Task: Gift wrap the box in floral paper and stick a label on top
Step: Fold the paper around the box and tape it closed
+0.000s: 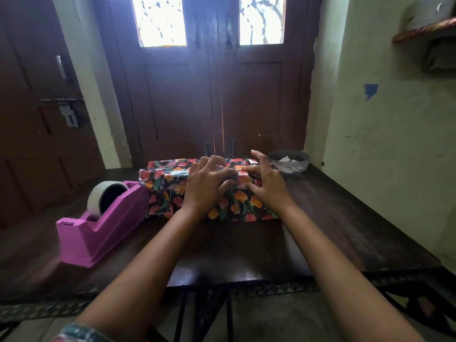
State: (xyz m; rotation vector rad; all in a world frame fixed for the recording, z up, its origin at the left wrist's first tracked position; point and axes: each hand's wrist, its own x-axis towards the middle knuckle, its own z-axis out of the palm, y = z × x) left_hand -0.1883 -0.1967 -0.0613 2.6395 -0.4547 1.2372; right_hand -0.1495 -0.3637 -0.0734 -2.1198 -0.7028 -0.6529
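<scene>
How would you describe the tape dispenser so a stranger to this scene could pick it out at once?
Start at the dark wooden table before the brown doors. On its left side, beside the floral-wrapped box, sits the tape dispenser. It alone is pink, a long block holding a pale tape roll.

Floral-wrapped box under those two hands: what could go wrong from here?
Both the left hand and right hand press the paper atop the floral-wrapped box; lifting one to reach the pink tape dispenser might let the fold spring open. The bowl of paper slips sits close to the right hand and could get knocked.
</scene>
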